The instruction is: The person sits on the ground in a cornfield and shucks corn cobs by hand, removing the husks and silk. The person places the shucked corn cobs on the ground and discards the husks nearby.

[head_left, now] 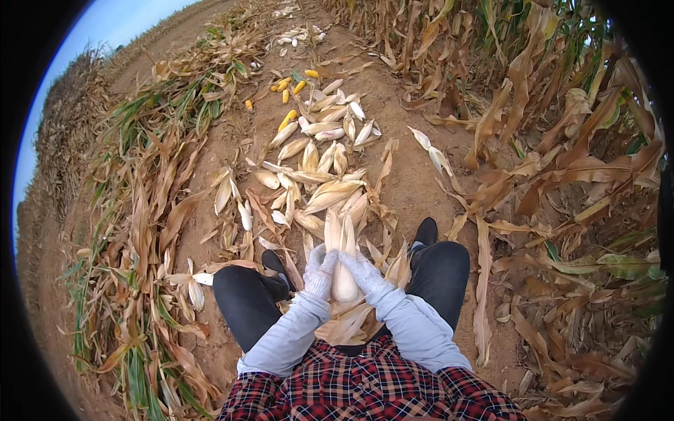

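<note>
Between my legs, both hands are closed around a pale ear of corn (344,284) in its husk. My left hand (319,272), in a whitish glove, grips its left side. My right hand (362,271), gloved too, presses on the right side, near the split husk leaves that point away from me. The fingertips are partly hidden by the husk. Just beyond my hands lies a heap of unhusked corn ears (330,194), dry and cream-coloured. Loose husks (345,328) lie close to my lap, under the ear.
Several bare yellow corn cobs (287,121) lie beyond the heap, with a farther pale pile (302,35) behind. Cut stalks and leaves (147,203) line the left. Dry standing corn (519,77) borders the right. A lone ear (430,149) lies on the soil to the right.
</note>
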The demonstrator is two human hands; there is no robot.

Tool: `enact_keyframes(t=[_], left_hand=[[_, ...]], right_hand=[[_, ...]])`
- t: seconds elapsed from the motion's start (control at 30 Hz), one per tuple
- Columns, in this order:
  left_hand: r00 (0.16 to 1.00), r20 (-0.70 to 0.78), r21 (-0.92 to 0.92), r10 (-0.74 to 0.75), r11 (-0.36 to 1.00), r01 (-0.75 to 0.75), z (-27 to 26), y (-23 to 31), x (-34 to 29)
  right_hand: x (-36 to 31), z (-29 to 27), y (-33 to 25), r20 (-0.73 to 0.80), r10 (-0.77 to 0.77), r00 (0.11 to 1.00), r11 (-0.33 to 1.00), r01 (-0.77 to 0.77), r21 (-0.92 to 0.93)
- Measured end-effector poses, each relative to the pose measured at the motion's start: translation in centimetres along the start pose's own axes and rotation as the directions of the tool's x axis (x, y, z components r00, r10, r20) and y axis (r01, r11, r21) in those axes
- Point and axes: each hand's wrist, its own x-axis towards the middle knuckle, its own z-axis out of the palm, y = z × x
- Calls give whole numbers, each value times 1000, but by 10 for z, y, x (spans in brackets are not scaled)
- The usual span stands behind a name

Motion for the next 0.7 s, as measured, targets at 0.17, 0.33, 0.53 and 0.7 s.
enact_keyframes(t=[0.17,0.33,0.53,0.7], left_hand=[[999,-39,-158,0,987,-6,17,0,-1],[986,-6,6,167,986,-167,20,0,2],[974,78,156,215,962,-225,26,10,-2],[954,84,192,288,935,-299,22,11,-2]], right_hand=[[8,-18,43,-71,-229,971,971,222,-93],[-6,15,-23,-127,-37,991,919,84,386],[-22,18,-47,-88,72,994,838,-13,546],[-18,13,-37,-59,84,995,792,-31,610]])
